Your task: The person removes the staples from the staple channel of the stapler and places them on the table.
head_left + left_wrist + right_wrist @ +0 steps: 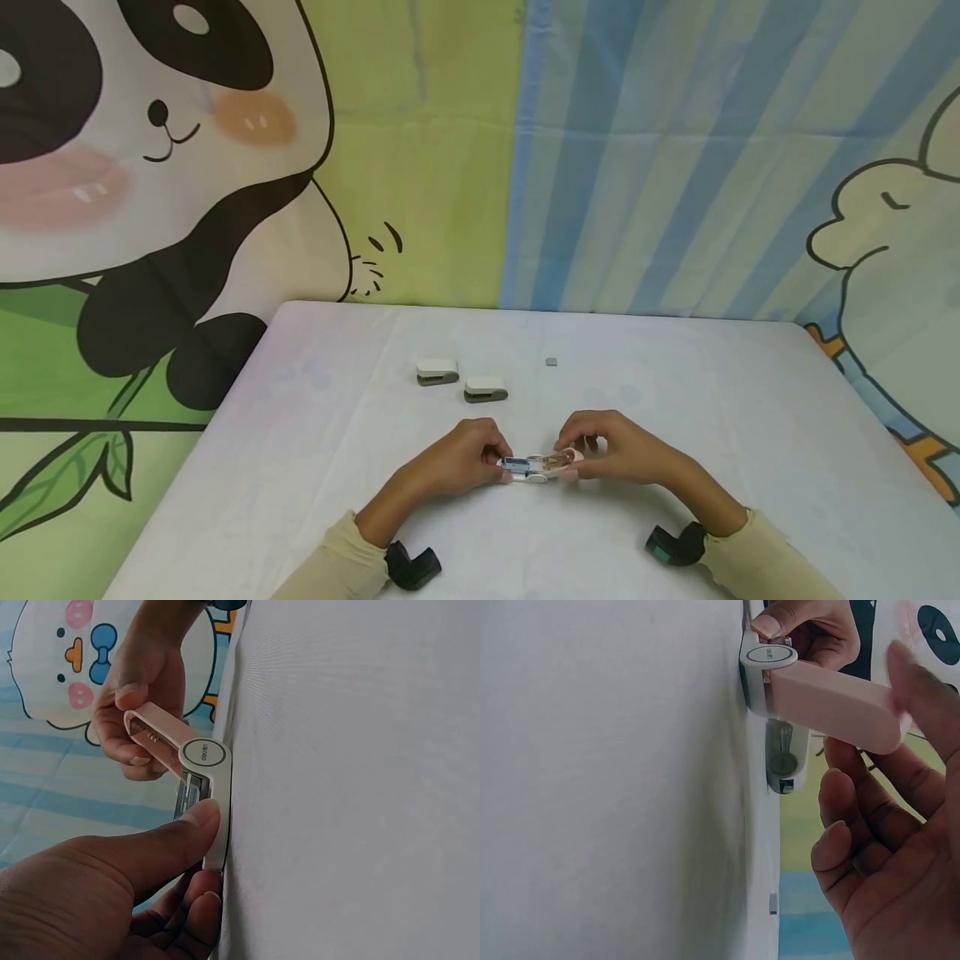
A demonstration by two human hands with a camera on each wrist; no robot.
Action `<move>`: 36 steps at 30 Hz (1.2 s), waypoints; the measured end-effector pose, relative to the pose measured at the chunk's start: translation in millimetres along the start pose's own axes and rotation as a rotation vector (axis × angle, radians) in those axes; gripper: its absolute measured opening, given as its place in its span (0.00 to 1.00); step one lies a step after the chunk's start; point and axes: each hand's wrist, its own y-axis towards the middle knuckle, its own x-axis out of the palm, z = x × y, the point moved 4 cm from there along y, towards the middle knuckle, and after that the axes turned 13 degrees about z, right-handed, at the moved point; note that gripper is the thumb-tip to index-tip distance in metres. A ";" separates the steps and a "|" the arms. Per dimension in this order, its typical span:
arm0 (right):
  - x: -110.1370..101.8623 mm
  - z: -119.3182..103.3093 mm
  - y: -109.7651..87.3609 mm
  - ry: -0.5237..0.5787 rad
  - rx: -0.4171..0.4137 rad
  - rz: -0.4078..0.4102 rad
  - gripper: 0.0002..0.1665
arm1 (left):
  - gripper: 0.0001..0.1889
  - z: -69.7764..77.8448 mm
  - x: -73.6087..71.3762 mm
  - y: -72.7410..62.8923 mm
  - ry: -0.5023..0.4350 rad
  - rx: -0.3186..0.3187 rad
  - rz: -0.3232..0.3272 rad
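A small pink-and-white stapler (534, 468) is held low over the white table, its pink lid (832, 709) swung up from the white base. The metal staple channel (193, 792) shows inside the base. My left hand (467, 458) pinches the base between thumb and fingers, the thumb lying along its side in the left wrist view. At the other end, my right hand (626, 448) has its thumb and index finger at the tip of the lid. Its remaining fingers (836, 787) are loosely bent below the lid.
Beyond the hands stand two white-and-grey staplers (437, 372), the second stapler (486, 389) nearer and to the right. A small grey block (551, 362), like a strip of staples, lies farther right. A printed curtain (660, 158) hangs behind the table (750, 392).
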 end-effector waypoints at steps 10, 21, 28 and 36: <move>-16.7 0.6 -9.7 -0.092 -0.010 0.036 0.12 | 0.08 5.5 6.1 8.5 -0.002 -0.006 0.017; -52.6 4.5 -12.7 -0.239 0.005 0.121 0.13 | 0.10 18.8 24.0 50.8 0.074 0.020 0.045; -85.5 10.1 -13.3 -0.333 0.034 0.176 0.13 | 0.11 31.5 34.2 88.9 0.106 0.022 0.062; -115.9 29.8 -18.3 -0.396 0.153 0.232 0.13 | 0.12 41.4 44.0 119.9 0.111 0.013 0.079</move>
